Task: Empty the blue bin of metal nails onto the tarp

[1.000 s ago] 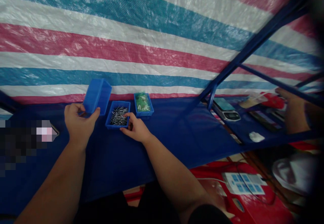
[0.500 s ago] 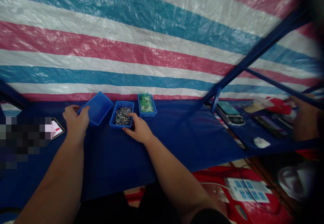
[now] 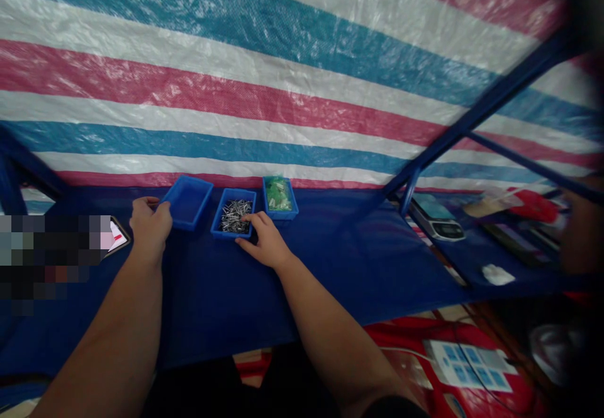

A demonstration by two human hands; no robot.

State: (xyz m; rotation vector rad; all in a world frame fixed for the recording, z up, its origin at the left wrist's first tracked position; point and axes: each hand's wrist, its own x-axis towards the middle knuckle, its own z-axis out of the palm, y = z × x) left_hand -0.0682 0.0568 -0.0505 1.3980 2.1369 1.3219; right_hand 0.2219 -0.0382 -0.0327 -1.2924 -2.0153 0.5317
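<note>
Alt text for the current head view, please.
A person's left grip is at the edge of a blue bin, the right grip over the rim of a second bin of thin metal pieces. A third bin with green packaging stands to the right.

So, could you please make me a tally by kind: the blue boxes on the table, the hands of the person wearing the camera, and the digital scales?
Blue boxes: 3
Hands, left hand and right hand: 2
Digital scale: 1
Total: 6
</note>
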